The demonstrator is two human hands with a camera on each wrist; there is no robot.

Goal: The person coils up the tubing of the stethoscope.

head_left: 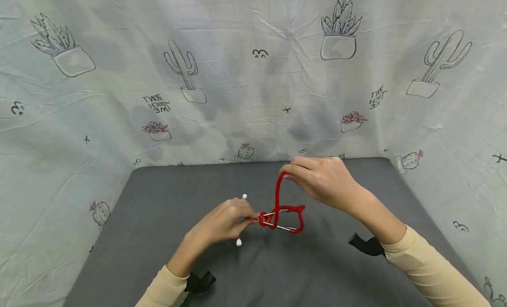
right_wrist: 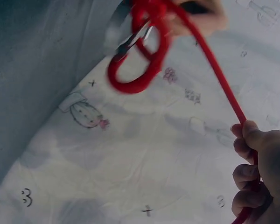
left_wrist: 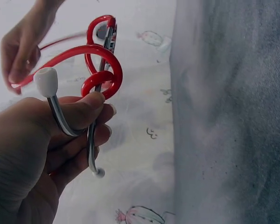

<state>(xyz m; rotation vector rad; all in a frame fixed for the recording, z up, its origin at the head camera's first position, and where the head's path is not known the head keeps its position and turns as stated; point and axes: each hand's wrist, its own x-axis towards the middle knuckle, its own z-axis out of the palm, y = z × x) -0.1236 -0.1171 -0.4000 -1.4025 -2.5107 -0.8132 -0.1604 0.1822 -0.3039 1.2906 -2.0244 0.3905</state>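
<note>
A stethoscope with red tubing [head_left: 302,221] is held above the grey surface, its tube looped and wound around the metal ear tubes [left_wrist: 91,140]. My left hand [head_left: 225,221] pinches the metal ear tubes between thumb and fingers, close to where the red coil begins. White ear tips [head_left: 239,242] stick out on either side of that hand. Higher and to the right, my right hand [head_left: 322,179] grips a length of the red tube and draws it upward from the coil. In the right wrist view, the fingers [right_wrist: 247,198] curl round the tube, which runs taut to the loops.
A dark grey table surface [head_left: 166,201] lies below both hands. White cloth [head_left: 245,78] printed with cacti hangs behind and at the sides. A black strap [head_left: 201,282] shows by the left wrist, another black strap [head_left: 366,245] by the right.
</note>
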